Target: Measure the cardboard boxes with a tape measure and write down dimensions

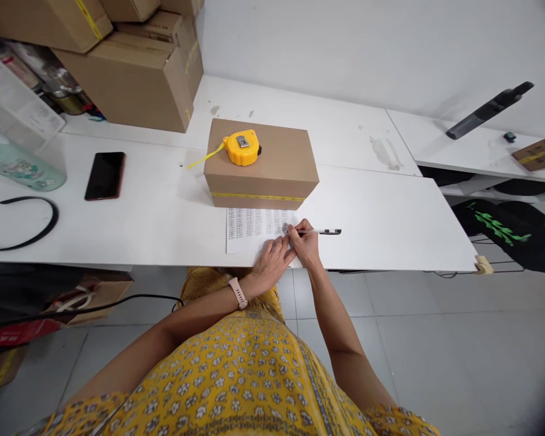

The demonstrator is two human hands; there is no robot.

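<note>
My right hand [305, 243] grips a pen [323, 231], its tip end over the right part of a sheet of paper [249, 239]. Columns of small dark marks cover the sheet, and its far edge meets the foot of a brown cardboard box [263, 181]. Fingers stretched out, my left hand [275, 260] lies flat across the paper's lower right corner, touching the right hand. On top of the box rests a yellow tape measure [243, 148], with a short length of its yellow blade sticking out to the left.
Left on the white table [163, 224] lie a phone [105, 175], a black headband [49, 224] and a mint-green bottle [22, 160]. Several cardboard boxes [131, 79] are stacked at the back left. A dark cylindrical object [488, 112] is at the far right, near a small box [538, 152].
</note>
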